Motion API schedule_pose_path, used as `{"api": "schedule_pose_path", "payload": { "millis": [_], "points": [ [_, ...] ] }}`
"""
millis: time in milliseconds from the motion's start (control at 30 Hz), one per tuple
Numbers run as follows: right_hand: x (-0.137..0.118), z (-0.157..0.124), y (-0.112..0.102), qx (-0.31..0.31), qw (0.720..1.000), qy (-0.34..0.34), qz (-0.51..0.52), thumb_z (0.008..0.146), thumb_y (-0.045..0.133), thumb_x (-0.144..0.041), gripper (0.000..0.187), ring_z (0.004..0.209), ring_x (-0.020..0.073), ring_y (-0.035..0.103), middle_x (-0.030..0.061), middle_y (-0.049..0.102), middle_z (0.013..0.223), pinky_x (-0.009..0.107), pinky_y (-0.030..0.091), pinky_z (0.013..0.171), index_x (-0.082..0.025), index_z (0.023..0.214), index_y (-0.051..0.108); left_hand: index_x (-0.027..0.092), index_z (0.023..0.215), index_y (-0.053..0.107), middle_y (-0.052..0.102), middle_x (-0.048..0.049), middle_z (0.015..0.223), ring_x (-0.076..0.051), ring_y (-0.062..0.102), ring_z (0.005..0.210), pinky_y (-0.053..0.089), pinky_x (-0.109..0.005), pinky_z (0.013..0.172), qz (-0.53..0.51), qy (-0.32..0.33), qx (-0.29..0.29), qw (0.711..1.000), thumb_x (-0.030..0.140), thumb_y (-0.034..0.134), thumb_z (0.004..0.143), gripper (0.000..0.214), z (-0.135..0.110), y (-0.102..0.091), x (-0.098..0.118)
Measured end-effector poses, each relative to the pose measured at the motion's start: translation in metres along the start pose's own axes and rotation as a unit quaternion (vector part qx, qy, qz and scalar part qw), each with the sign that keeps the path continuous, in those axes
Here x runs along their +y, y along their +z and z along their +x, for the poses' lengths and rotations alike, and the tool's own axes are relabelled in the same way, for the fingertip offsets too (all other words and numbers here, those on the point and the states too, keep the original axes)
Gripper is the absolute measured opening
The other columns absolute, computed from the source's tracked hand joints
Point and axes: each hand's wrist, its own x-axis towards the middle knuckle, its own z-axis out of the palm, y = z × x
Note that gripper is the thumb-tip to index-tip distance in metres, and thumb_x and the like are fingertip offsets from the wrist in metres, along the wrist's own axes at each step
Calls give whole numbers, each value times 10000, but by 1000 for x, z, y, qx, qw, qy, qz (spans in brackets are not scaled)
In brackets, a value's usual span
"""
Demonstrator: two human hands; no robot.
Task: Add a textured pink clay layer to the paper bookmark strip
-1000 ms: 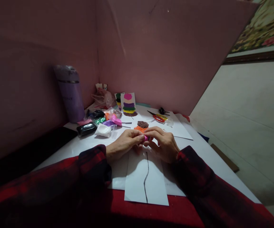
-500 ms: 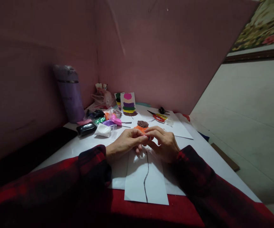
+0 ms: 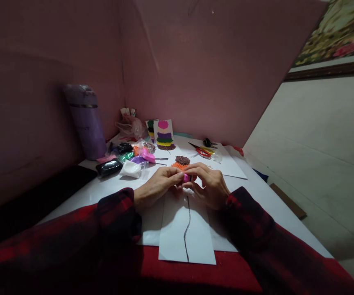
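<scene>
A small lump of bright pink modelling clay (image 3: pixel 186 178) is pinched between my hands, with a dark bit showing at its right side. My left hand (image 3: pixel 157 185) grips it with thumb and fingertips. From the other side, the bent fingers of my right hand (image 3: pixel 210 183) close round it. Both hands hover over a white sheet of paper (image 3: pixel 171 241) that bears a wavy black line (image 3: pixel 186 235). Beyond my fingers, the sheet's far part carries a rough brown patch (image 3: pixel 182 160) and an orange patch (image 3: pixel 179 166), partly covered by the hands.
Bags of coloured clay, including a white one (image 3: pixel 130 169) and a black one (image 3: pixel 109 167), lie to the left. A purple bottle (image 3: pixel 87 127) stands behind them. Colour-striped cards (image 3: pixel 164 133) lean at the back. Red-handled scissors (image 3: pixel 203 152) lie at the back right.
The pink clay, hidden by the fingers before, now shows between my hands. My fingers have shifted slightly around it, and the whole view has moved a little.
</scene>
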Motion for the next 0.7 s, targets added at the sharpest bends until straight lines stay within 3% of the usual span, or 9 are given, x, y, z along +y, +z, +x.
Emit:
{"api": "schedule_pose_path", "payload": {
  "millis": [133,300,500,633,700],
  "points": [
    [0,0,0,9,1000,-6,7,906,591,-259,87,707,126,642,83,688,975,239,509,582,-175,917,613,109,808,594,586,-7,664,-95,535,545,439,-231,559,-23,-11,-5,1000,488,684,778,391,0,0,0],
    [-2,2,0,15,1000,-11,13,855,671,-343,231,782,156,667,93,692,981,248,527,620,-167,995,617,112,736,570,575,2,615,-91,529,515,411,-220,538,-8,-1,-3,1000,514,691,762,421,0,0,1],
    [1,1,1,10,1000,-19,4,894,612,-268,94,689,128,648,80,688,960,234,507,565,-175,903,624,117,808,587,594,-8,663,-100,534,544,443,-236,547,-29,-19,-15,999,514,692,763,414,0,1,-1],
    [0,1,1,9,1000,-11,8,872,650,-339,213,740,147,656,94,690,1001,259,531,612,-179,1011,623,120,742,556,568,-2,617,-93,525,520,407,-222,539,10,-3,-10,1000,563,656,773,455,0,1,1],
    [-2,2,0,10,1000,-9,14,893,624,-311,179,784,151,664,88,690,997,256,532,627,-185,1021,623,118,737,563,572,-9,633,-99,530,517,410,-232,540,34,0,-14,999,617,616,774,504,-1,1,2]
  ]
}}
